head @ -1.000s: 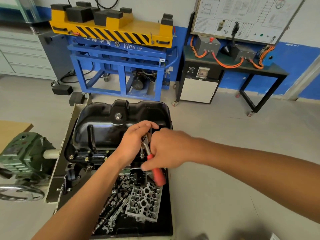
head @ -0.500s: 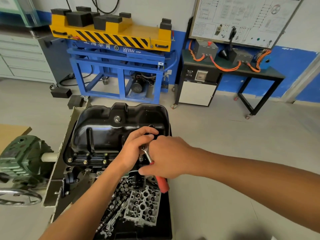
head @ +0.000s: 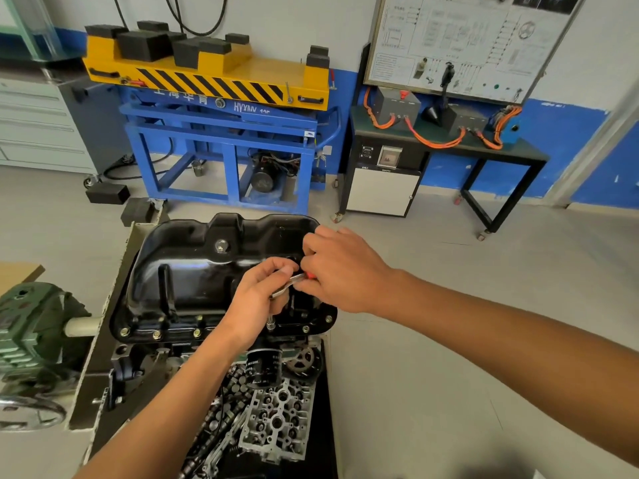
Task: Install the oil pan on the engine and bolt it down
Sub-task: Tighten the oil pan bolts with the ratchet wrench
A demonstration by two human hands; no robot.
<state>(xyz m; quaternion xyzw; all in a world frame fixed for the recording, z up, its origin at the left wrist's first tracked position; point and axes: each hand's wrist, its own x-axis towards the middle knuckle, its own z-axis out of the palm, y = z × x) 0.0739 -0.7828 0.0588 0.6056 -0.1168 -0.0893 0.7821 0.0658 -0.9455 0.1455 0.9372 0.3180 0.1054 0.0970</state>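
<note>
The engine (head: 138,357) sat on its stand (head: 38,337), apparently with the underside turned up toward us, so that the work could be reached from above. On top of it lay the black oil pan (head: 193,271), already seated with its flange flat on the block, which was where the task needed it. Below the pan we saw an oil filter (head: 261,369) and a loose cylinder head (head: 276,423) in a dark tray (head: 326,409), both apart from the work.

The left grip (head: 257,302) was curled round the head of the ratchet (head: 288,285) above the near flange. We judged that it steadied the tool so that the socket (head: 270,324) would not slip off its bolt. The right grip (head: 340,271) was closed round the red handle (head: 311,275), which was nearly hidden, out at the end where it gave leverage for turning.

Several bolts (head: 157,335) stood in the near flange, left of the socket. We judged this to be the tightening step. We could not tell about the bolts on the far side.
</note>
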